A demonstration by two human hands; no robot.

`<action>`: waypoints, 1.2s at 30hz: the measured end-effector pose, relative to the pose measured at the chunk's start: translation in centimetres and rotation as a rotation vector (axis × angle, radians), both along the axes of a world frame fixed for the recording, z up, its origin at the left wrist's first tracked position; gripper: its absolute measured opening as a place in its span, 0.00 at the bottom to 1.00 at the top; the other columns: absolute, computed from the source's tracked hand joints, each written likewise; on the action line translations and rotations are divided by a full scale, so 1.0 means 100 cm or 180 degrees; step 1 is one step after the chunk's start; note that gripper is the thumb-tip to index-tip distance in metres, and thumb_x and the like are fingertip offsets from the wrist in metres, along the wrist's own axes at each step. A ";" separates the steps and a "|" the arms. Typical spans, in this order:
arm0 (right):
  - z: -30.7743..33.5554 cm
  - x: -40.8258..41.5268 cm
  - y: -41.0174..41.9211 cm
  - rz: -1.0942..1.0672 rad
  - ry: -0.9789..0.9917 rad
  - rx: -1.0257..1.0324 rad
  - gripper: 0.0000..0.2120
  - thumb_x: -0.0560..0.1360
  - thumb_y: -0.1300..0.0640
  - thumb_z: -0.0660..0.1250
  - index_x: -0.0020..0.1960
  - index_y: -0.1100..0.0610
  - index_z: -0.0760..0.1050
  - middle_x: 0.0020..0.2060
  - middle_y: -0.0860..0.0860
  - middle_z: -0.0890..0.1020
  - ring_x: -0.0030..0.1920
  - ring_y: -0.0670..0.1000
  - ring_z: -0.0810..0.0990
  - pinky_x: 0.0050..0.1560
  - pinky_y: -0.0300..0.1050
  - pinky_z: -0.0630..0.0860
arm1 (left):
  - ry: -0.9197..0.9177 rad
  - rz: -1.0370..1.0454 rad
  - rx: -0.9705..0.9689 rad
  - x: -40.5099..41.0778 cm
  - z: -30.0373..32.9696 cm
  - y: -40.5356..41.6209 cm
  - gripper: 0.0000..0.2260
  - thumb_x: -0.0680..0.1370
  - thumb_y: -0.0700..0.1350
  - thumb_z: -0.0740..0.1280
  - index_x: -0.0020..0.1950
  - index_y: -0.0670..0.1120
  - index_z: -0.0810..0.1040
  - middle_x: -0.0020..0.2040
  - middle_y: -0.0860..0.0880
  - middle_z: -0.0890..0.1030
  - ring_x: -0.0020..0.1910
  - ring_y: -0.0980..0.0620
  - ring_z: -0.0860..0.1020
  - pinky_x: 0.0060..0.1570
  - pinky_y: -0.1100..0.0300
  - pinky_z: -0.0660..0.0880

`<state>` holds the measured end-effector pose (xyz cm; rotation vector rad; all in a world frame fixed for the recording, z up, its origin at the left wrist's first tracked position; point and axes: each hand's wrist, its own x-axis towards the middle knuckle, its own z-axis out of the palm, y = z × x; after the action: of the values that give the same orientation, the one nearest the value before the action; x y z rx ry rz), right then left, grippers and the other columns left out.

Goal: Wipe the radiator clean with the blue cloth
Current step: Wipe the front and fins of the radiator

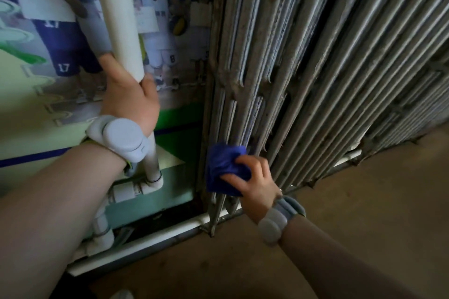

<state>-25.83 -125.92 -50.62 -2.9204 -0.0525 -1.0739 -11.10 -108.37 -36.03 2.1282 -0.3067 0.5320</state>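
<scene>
A grey, dusty ribbed radiator (303, 60) fills the right half of the view, its fins running down to the floor. My right hand (252, 177) grips a bunched blue cloth (222, 167) and presses it against the lower left fins of the radiator. My left hand (131, 94) is wrapped around a white vertical pipe (119, 14) to the left of the radiator. Both wrists wear grey bands.
A wall poster (56, 39) with cartoon players covers the wall behind the pipe. White pipe fittings (126, 192) and a horizontal pipe (155, 238) run along the bottom by the floor. Brown floor (352, 201) lies below the radiator.
</scene>
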 end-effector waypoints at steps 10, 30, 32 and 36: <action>0.098 0.007 -0.005 0.0306 -0.1306 -0.0109 0.17 0.72 0.64 0.66 0.58 0.51 0.71 0.58 0.54 0.64 0.56 0.59 0.67 0.53 0.55 0.73 | -0.0174 0.0069 -0.0030 0.005 -0.003 0.000 0.27 0.80 0.47 0.56 0.73 0.34 0.49 0.65 0.38 0.70 0.55 0.36 0.73 0.38 0.62 0.59; 0.082 0.001 -0.012 0.0220 -0.1522 -0.0381 0.11 0.73 0.63 0.66 0.55 0.54 0.72 0.57 0.55 0.65 0.56 0.61 0.67 0.54 0.52 0.70 | -0.0438 -0.0075 -0.0026 0.007 -0.004 0.003 0.25 0.80 0.46 0.56 0.71 0.34 0.52 0.59 0.38 0.73 0.47 0.43 0.73 0.40 0.70 0.57; 0.093 0.012 -0.015 0.0070 -0.1748 -0.0366 0.08 0.76 0.61 0.62 0.55 0.54 0.73 0.58 0.55 0.63 0.59 0.60 0.65 0.59 0.50 0.68 | -0.0411 -0.0076 -0.0076 0.008 -0.005 0.003 0.25 0.80 0.47 0.57 0.71 0.35 0.53 0.59 0.39 0.73 0.47 0.45 0.73 0.40 0.71 0.57; 0.036 0.028 -0.002 -0.0007 -0.1377 -0.0045 0.10 0.75 0.52 0.67 0.54 0.49 0.71 0.54 0.53 0.68 0.57 0.56 0.68 0.58 0.56 0.71 | -0.0488 -0.0073 -0.0141 0.011 -0.008 0.004 0.24 0.80 0.46 0.57 0.69 0.34 0.54 0.58 0.39 0.74 0.47 0.44 0.74 0.41 0.71 0.58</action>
<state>-23.01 -126.12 -47.02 -2.6402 -0.0660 -1.6869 -10.02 -107.99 -36.82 2.0429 -0.4010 0.6842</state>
